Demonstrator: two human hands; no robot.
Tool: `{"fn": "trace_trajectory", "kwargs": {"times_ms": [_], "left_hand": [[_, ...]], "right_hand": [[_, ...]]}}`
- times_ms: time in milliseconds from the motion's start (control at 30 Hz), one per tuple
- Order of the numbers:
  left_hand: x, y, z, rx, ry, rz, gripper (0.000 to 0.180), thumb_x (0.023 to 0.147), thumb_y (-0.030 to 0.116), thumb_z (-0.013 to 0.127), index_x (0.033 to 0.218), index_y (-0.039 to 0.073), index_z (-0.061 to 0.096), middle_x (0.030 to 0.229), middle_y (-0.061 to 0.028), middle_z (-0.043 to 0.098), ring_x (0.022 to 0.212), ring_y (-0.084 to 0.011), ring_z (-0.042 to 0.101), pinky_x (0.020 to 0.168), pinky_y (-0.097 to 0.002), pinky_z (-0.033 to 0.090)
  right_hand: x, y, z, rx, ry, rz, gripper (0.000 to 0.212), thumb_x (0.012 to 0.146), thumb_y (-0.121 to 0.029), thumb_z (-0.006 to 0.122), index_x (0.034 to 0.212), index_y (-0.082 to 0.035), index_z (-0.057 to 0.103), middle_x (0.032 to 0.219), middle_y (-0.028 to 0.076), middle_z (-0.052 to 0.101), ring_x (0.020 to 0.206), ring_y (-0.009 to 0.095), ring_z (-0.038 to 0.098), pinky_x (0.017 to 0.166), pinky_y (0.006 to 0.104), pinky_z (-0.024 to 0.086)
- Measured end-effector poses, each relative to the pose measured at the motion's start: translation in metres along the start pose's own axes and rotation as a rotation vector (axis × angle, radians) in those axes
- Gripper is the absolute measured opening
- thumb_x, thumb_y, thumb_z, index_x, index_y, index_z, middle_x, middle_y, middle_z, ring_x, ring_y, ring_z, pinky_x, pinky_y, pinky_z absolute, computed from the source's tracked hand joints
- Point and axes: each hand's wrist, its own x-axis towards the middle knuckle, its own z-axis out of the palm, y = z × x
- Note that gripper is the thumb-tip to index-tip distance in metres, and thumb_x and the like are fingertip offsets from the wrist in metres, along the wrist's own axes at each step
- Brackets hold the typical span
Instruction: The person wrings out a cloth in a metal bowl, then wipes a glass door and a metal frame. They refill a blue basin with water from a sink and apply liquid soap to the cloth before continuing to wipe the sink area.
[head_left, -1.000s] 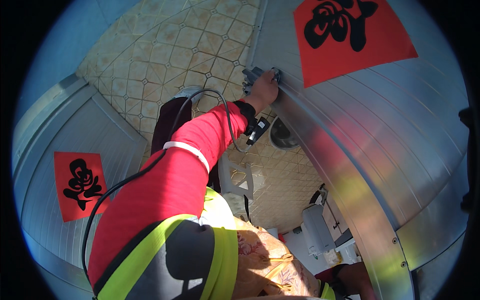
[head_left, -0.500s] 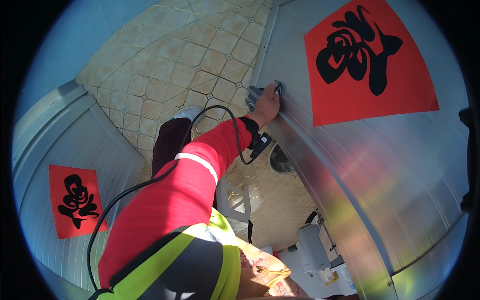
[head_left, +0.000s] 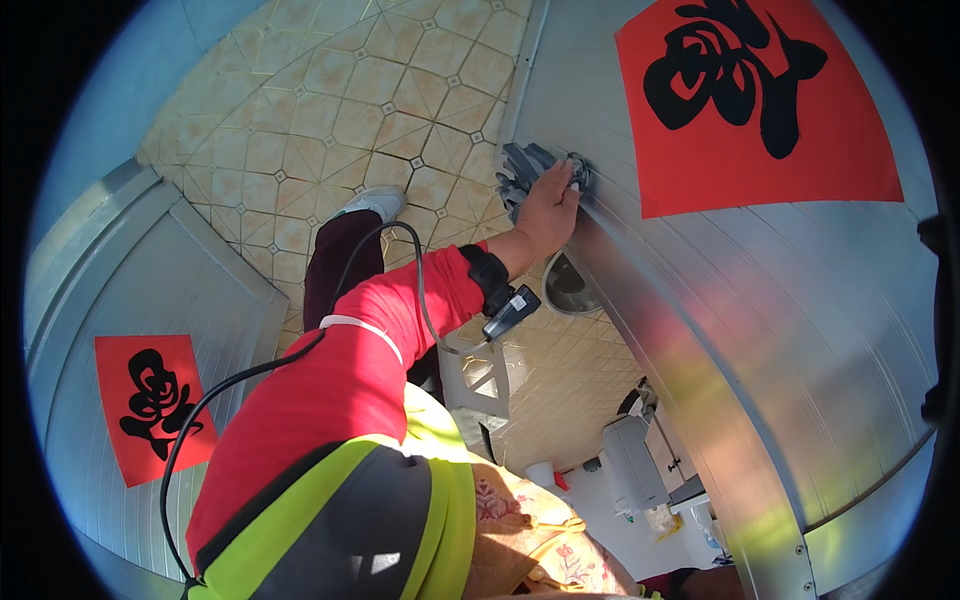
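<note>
Partly beneath grip, grey cloth

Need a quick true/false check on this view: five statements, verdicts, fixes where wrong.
1. The left hand holds a grey, cloth-like item at the metal door. True.
2. The larger red sheet is blank. False: that red sheet carries bold black brushwork.
3. A black strap is on the left wrist. True.
4. The floor is bare wood. False: the floor is patterned tile.
5. The left sleeve is blue. False: the sleeve is red.
</note>
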Motion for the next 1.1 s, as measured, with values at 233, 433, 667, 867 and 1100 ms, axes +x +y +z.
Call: {"fn": "trace_trajectory", "kwargs": {"times_ms": [233, 433, 667, 867, 1100], "left_hand": [[-0.005, 0.015, 0.002, -0.096, 0.038, 0.086, 0.043, 0.094, 0.015, 0.048, 0.133, -0.001, 0.047, 0.137, -0.0234, 0.047, 0.129, -0.0366, 0.043, 0.108, -0.0371, 0.034], [0.093, 0.002, -0.001, -0.175, 0.154, -0.283, 0.037, 0.094, 0.019, 0.048, 0.127, 0.003, 0.054, 0.126, -0.0201, 0.058, 0.121, -0.0351, 0.052, 0.102, -0.0336, 0.039], [0.201, 0.014, 0.001, -0.261, 0.074, 0.045, 0.041, 0.096, 0.027, 0.048, 0.133, 0.009, 0.052, 0.109, -0.0085, 0.062, 0.099, -0.0189, 0.056, 0.089, -0.0281, 0.042], [0.112, -0.053, -0.001, -0.043, 0.091, -0.231, 0.045, 0.095, 0.029, 0.046, 0.134, 0.006, 0.049, 0.128, -0.0199, 0.057, 0.122, -0.0361, 0.051, 0.102, -0.0355, 0.039], [0.009, -0.034, -0.01, -0.152, 0.029, -0.398, 0.042, 0.096, 0.023, 0.047, 0.134, 0.004, 0.05, 0.116, -0.0183, 0.062, 0.108, -0.0306, 0.058, 0.095, -0.0334, 0.042]], "right_hand": [[-0.001, 0.0, 0.0, 0.008, 0.017, 0.007, 0.032, 0.087, -0.037, 0.043, 0.084, -0.006, 0.049, 0.088, 0.01, 0.054, 0.081, 0.021, 0.054, 0.071, 0.0375, 0.043], [-0.008, 0.003, 0.0, 0.03, 0.025, -0.013, 0.031, 0.088, -0.037, 0.043, 0.08, -0.007, 0.049, 0.084, 0.009, 0.054, 0.077, 0.02, 0.054, 0.069, 0.036, 0.043], [-0.008, -0.002, -0.004, -0.031, 0.025, -0.008, 0.032, 0.088, -0.037, 0.043, 0.076, -0.009, 0.049, 0.08, 0.007, 0.055, 0.072, 0.018, 0.054, 0.066, 0.0342, 0.043], [-0.003, -0.006, -0.005, -0.07, 0.041, -0.023, 0.032, 0.088, -0.038, 0.043, 0.072, -0.011, 0.049, 0.076, 0.005, 0.055, 0.069, 0.016, 0.054, 0.063, 0.0327, 0.043], [0.006, -0.024, -0.01, -0.035, 0.124, -0.113, 0.034, 0.089, -0.038, 0.043, 0.067, -0.012, 0.049, 0.072, 0.003, 0.055, 0.064, 0.014, 0.054, 0.06, 0.0309, 0.044]]}}
